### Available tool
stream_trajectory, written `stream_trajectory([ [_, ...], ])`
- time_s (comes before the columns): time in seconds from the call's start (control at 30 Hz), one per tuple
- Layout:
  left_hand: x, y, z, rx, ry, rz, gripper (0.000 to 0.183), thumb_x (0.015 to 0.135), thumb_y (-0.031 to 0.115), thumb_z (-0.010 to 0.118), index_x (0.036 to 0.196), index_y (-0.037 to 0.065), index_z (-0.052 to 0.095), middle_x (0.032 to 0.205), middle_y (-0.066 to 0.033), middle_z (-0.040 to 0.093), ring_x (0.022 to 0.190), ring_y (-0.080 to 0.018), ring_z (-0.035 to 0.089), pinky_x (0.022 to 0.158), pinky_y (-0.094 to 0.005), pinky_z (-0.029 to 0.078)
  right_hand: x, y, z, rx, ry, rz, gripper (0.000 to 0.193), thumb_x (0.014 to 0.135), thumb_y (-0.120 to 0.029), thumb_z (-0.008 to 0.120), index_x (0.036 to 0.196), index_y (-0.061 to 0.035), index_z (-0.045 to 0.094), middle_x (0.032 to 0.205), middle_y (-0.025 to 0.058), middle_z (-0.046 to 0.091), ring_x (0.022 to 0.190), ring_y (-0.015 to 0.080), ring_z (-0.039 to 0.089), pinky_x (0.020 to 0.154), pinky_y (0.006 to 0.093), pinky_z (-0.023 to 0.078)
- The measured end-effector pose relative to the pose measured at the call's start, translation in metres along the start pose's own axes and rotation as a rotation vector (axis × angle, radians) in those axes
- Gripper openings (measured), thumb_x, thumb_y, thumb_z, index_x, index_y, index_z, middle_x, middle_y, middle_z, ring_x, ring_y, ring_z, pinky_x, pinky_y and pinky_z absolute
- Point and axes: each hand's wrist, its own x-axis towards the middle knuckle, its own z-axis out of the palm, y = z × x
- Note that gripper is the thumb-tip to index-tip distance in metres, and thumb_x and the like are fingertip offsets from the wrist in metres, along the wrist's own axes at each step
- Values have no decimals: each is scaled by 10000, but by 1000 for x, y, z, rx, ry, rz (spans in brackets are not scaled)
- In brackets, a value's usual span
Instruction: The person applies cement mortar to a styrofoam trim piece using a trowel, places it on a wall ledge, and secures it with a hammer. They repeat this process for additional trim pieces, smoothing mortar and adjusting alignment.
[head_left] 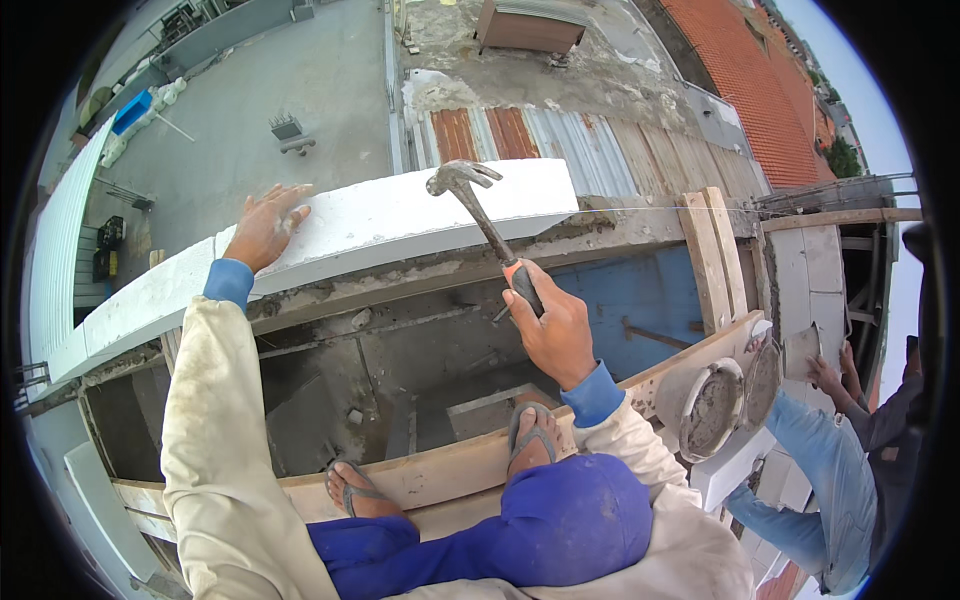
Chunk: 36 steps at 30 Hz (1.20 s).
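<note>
My right hand (553,325) is closed round the orange-and-black grip of a claw hammer (478,205). The metal head is up, over the right part of a white block (530,190); whether it touches the block cannot be told. My left hand (266,228) lies on top of the row of white blocks (150,285), near a joint, with its fingers stretched over the far edge. This row sits along a rough concrete ledge (400,268). A thin string (650,209) runs off to the right from the block's end.
I crouch with sandalled feet on wooden planks (430,475) above a deep drop. Buckets of mortar (712,410) stand at the right. Beside them a co-worker in blue jeans (815,470) has hands at a white block wall (808,260). Upright boards (712,260) and corrugated sheets (580,150) lie beyond.
</note>
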Motion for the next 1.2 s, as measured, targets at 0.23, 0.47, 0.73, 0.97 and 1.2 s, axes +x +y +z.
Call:
stream_trajectory([
  [0.23,68,98,32,52,20,-134,519,1090,453,381,1293,86,686,1262,-178,702,1176,-397,631,1028,-492,451,9,29,-7,31,162,-5,444,965,-205,694,1369,-61,579,953,186,717,803,394,707,697,435,573],
  [0.47,64,103,39,150,18,-206,581,1099,478,288,1272,104,698,1224,-198,709,1161,-408,634,999,-500,471,-4,41,3,-3,-153,212,389,982,-261,651,1329,-126,539,846,176,692,752,419,677,655,519,550],
  [0.73,63,102,41,163,37,-212,584,1109,473,262,1297,133,698,1202,-184,726,1139,-386,656,997,-483,489,6,33,-12,113,-23,87,406,965,-198,685,1336,-59,595,880,192,715,787,413,696,655,461,547],
  [0.97,66,93,45,110,5,-160,588,1111,493,248,1379,155,647,1233,-146,727,1164,-365,653,1044,-457,481,8,31,-1,-61,-134,115,377,967,-165,685,1303,-1,633,962,249,721,852,411,716,703,432,551],
  [1.2,25,-31,-5,-9,113,-257,413,1050,435,550,1427,273,605,1538,-71,534,1462,-366,414,1211,-552,290,49,-56,-8,27,-231,-81,390,999,-273,691,1258,16,657,870,192,708,709,321,674,688,374,532],
])
